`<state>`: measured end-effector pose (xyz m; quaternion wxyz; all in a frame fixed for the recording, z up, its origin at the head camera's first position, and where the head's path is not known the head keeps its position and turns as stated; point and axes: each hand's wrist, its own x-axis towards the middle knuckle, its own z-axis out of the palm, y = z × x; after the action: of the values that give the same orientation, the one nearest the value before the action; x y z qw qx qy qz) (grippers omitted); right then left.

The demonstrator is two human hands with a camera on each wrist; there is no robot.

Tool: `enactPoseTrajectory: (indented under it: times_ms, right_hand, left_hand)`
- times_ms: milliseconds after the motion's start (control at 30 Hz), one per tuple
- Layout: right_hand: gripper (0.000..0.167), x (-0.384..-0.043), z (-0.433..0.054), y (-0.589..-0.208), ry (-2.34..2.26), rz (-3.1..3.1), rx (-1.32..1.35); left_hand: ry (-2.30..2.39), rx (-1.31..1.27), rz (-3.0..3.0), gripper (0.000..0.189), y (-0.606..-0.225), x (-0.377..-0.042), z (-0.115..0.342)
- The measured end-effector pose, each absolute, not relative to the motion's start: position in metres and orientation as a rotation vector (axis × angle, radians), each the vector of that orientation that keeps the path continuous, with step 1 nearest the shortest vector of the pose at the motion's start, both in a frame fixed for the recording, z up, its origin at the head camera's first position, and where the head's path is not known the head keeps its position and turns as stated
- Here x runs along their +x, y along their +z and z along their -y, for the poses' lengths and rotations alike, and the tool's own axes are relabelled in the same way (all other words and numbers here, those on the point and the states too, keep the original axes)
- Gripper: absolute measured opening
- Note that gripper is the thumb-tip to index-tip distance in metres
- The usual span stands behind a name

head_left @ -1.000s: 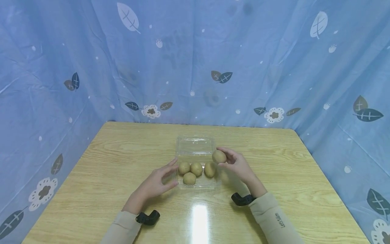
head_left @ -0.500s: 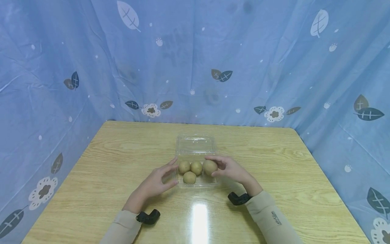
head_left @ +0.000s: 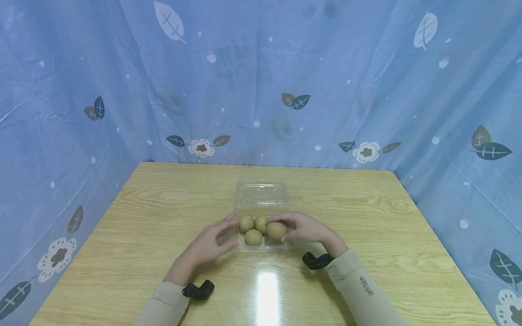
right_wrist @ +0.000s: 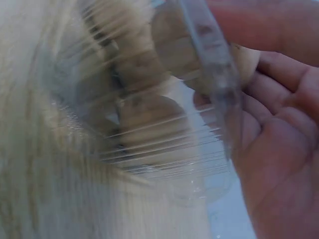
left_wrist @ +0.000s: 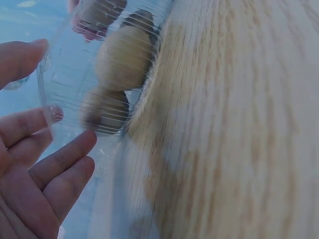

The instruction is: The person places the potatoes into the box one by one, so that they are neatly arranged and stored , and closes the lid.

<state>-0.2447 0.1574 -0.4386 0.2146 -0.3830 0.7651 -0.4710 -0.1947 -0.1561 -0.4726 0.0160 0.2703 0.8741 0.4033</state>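
A clear plastic clamshell box [head_left: 261, 247] stands on the table with its lid [head_left: 262, 194] folded back away from me. My right hand [head_left: 303, 227] holds a round tan fruit [head_left: 277, 231] over the box's right half, fingers on the far side and thumb on the near side. Three similar fruits show in the box's left part, one nearest the front [head_left: 253, 237]; another on the right is hidden under the held one. My left hand [head_left: 210, 242] lies at the box's left side with fingers spread. The left wrist view has its fingertips [left_wrist: 88, 140] against the ribbed wall [left_wrist: 107, 112].
The wood-grain table [head_left: 163, 203] reaches back to a blue curtain [head_left: 261, 81] printed with leaves and flowers. Black curved devices sit on both wrists, one at the left [head_left: 198, 290] and one at the right [head_left: 316, 261].
My right hand has carried its fruit from above the box's right edge leftward and down into the right half, covering the fruit there. The left hand has stayed at the box's side.
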Motion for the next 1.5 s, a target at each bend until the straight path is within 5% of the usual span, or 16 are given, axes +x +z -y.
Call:
enactPoseTrajectory:
  times_ms: [1133, 1500]
  right_hand:
    - [0.060, -0.243, -0.145, -0.429, -0.897, -2.290, -1.097]
    - [0.047, -0.242, -0.146, -0.430, -0.891, -2.301, -1.201]
  left_hand:
    - [1.240, 0.839, -2.724, 0.059, -0.471, -0.195, 0.157]
    - [1.225, 0.822, -2.712, 0.060, -0.469, -0.194, 0.157]
